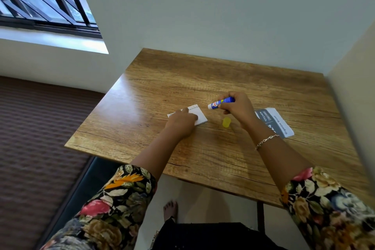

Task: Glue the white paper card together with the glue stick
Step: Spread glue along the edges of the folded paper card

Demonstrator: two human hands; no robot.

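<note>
You stood at the table (203, 79), which sat in a corner between two pale walls. The card (200, 116) lay flat on the wood near the middle of the top, a little to your left, with a line of small print along its far edge. Your left hand (180, 123) rested on the card's near left part. Its fingers were stretched fairly straight and pressed down on the card rather than curling round it, hiding most of that side. Your right hand (238, 107) was just right of the card, fingers and thumb curled tight round the blue end of the glue stick (220, 104). The stick lay nearly level, its white end pointing left toward the card's far right corner, close to it but apart. Whether any glue stood out of the tip was too small to tell. The yellow cap (226, 122) lay alone on the table, between the card and your right wrist. A grey and white printed sheet (282, 122) lay right of that wrist, partly hidden by it. A thin chain bracelet (266, 141) sat on your right wrist.
</note>
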